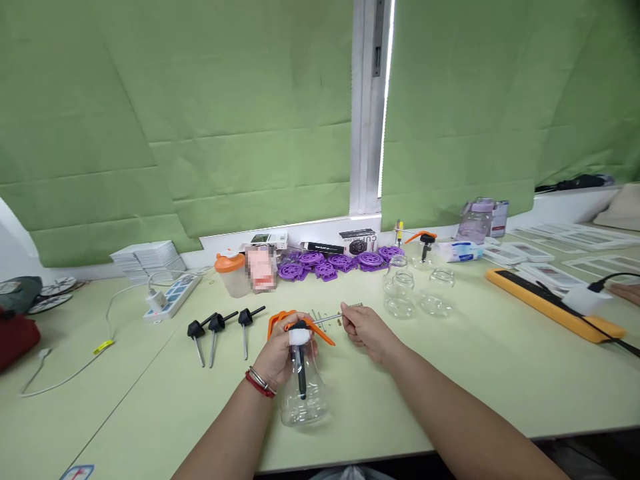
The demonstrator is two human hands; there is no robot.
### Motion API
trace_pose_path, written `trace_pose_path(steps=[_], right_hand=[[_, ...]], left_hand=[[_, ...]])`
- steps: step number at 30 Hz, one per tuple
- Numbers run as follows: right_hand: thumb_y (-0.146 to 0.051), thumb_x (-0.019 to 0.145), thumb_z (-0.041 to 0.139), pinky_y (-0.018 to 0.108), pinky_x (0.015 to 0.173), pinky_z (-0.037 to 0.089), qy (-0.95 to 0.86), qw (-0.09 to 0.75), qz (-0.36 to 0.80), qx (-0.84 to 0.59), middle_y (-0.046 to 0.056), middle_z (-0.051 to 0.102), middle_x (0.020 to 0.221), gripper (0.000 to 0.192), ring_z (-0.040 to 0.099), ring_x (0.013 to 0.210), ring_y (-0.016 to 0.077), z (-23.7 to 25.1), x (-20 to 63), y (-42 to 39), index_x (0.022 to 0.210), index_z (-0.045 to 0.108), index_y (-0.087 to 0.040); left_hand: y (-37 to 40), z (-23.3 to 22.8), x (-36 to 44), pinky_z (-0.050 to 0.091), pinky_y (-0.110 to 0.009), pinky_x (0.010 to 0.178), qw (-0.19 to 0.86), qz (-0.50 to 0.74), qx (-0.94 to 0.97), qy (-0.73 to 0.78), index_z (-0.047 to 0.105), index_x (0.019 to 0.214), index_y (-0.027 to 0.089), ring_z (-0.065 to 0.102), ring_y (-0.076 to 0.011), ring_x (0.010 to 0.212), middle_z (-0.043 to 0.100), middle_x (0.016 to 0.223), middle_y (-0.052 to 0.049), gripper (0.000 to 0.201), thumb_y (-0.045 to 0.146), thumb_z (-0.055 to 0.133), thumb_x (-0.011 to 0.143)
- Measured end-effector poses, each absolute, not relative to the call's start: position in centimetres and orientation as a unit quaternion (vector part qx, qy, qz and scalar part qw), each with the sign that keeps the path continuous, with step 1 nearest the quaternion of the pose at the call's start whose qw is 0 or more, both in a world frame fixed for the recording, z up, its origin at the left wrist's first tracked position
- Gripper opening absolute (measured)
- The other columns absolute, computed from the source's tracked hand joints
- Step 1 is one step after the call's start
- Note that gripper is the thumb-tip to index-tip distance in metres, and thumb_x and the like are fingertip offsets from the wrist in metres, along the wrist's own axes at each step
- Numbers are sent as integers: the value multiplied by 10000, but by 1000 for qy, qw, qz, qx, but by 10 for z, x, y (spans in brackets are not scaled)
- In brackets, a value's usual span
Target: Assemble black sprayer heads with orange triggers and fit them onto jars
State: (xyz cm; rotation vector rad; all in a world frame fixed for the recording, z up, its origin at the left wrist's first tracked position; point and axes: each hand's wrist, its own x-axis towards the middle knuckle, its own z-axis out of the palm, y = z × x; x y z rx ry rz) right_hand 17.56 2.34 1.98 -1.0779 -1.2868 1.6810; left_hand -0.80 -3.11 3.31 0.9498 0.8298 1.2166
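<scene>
My left hand is wrapped around the neck of a clear spray bottle, which has a black head, an orange trigger lever and a dark tube inside. From the head a thin metal rod runs to the right. My right hand is closed at the far end of this rod, fingertips pinched; what lies inside the fingers is hidden. A small spring shows just behind those fingers. Beyond my left hand lie orange levers, partly covered by it, and a few small metal pins.
Three black sprayer heads with metal tubes lie on the left. Several clear bottles and an assembled orange-lever sprayer stand back right. Purple plastic parts line the wall. Power strips flank both sides, with cables.
</scene>
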Motion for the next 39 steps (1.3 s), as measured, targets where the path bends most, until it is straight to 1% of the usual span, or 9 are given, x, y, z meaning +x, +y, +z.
trace_pose_path(steps=[3, 8, 12, 15, 20, 25, 30, 35, 39], right_hand=[[-530, 743, 558, 223, 421, 125, -505, 387, 647, -420, -89, 322, 435, 393, 183, 388, 44, 16, 176, 25, 594, 449, -183], [-402, 656, 664, 213, 445, 240, -565, 423, 586, -398, -75, 417, 484, 259, 304, 426, 53, 14, 178, 29, 705, 580, -162], [-486, 706, 608, 223, 412, 266, -551, 407, 598, -416, -23, 523, 529, 329, 373, 410, 69, 13, 181, 31, 686, 576, -160], [-559, 752, 540, 219, 402, 255, -561, 396, 581, -438, -22, 499, 477, 419, 343, 388, 63, 10, 183, 34, 622, 540, -160], [-452, 660, 682, 201, 412, 274, -564, 413, 588, -407, -39, 530, 567, 319, 374, 421, 55, 7, 183, 36, 714, 548, -168], [-545, 742, 567, 211, 395, 239, -556, 383, 594, -437, -29, 504, 504, 399, 328, 382, 50, 8, 183, 34, 650, 539, -158], [-475, 676, 660, 207, 412, 257, -557, 394, 602, -414, -36, 530, 558, 326, 364, 411, 54, 8, 183, 34, 710, 561, -167], [-564, 761, 540, 214, 401, 239, -552, 389, 601, -428, -22, 519, 524, 424, 333, 383, 48, 5, 182, 35, 651, 545, -154], [-446, 711, 631, 201, 412, 264, -558, 414, 587, -416, -34, 533, 556, 298, 366, 413, 47, 2, 181, 37, 694, 554, -158]], left_hand=[[-29, 30, -9, 455, -274, 461, 655, 524, 404, 366, 588, 839, 161, 591, -162, 468, 578, 594, 8, 222, 215, 674, 642], [-22, 25, -14, 457, -270, 453, 676, 516, 372, 372, 606, 833, 135, 592, -165, 458, 586, 572, -13, 241, 323, 659, 691], [-20, 20, -15, 461, -268, 454, 685, 519, 363, 360, 601, 844, 136, 600, -170, 468, 592, 585, -18, 245, 321, 658, 694], [-20, 17, -13, 453, -264, 441, 690, 520, 356, 356, 592, 837, 142, 604, -176, 467, 595, 593, -18, 239, 320, 660, 692], [-19, 15, -13, 455, -265, 455, 692, 518, 343, 367, 597, 843, 147, 607, -171, 476, 596, 598, -13, 238, 331, 654, 704], [-17, 14, -15, 454, -264, 462, 689, 521, 337, 376, 598, 858, 148, 609, -170, 486, 599, 614, -12, 250, 341, 653, 708], [-17, 15, -15, 454, -263, 458, 686, 525, 342, 370, 600, 860, 145, 603, -164, 480, 597, 610, -13, 243, 338, 646, 718], [-17, 15, -14, 454, -265, 452, 687, 522, 353, 362, 603, 848, 133, 604, -171, 480, 598, 609, -21, 243, 334, 643, 718], [-17, 17, -14, 464, -270, 464, 691, 519, 344, 368, 604, 837, 133, 610, -176, 487, 601, 603, -22, 234, 321, 653, 707]])
